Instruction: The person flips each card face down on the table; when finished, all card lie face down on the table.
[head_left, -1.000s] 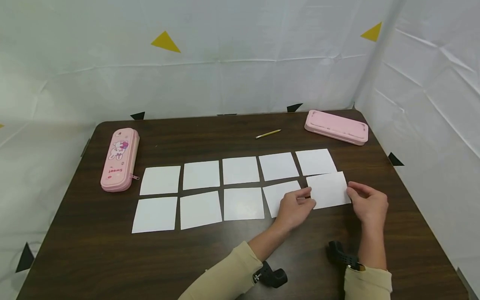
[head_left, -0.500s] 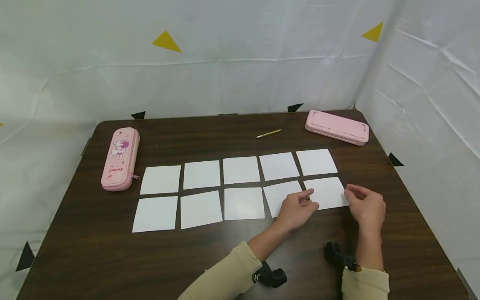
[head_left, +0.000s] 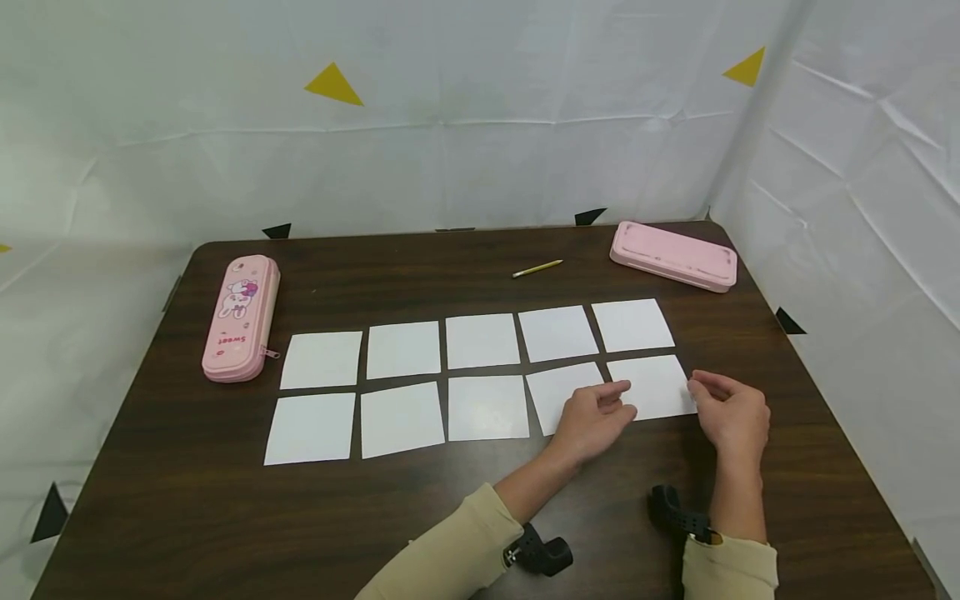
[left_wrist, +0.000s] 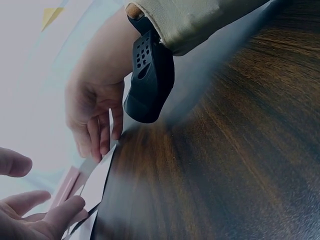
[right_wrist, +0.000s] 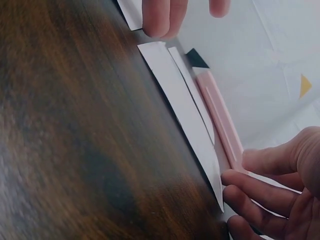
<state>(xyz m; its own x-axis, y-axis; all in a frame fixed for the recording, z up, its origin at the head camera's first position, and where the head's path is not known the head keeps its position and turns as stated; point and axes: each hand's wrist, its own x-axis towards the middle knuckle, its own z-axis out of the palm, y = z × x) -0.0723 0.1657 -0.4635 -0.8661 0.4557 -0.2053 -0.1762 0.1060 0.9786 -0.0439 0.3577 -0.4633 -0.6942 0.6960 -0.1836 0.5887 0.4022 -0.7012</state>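
Note:
A white paper card [head_left: 654,385] lies flat at the right end of the front row, between my two hands. My left hand [head_left: 596,419] hovers over its left edge, loosely bent fingers overlapping the neighbouring card [head_left: 558,392]. On the other side, fingertips of my right hand [head_left: 731,412] are right at the card's right edge. In the right wrist view, relaxed fingers [right_wrist: 255,192] sit beside the end of the same card [right_wrist: 182,110], with nothing pinched. The left wrist view has the left fingers [left_wrist: 65,212] close over the cards, and the right hand beyond, fingers pointing down.
Several more white cards fill two rows, such as one at front left [head_left: 309,429] and one behind [head_left: 628,325]. A yellow pencil [head_left: 537,268] lies at the back. Pink pencil cases stand at left [head_left: 240,321] and back right [head_left: 673,255]. White sheeting [head_left: 480,167] encloses the dark table [head_left: 225,517].
The front-right card, tilted and overlapping the card behind it a second ago, came down towards me and lies flat. My right hand shifted slightly left and let go; the left barely moved.

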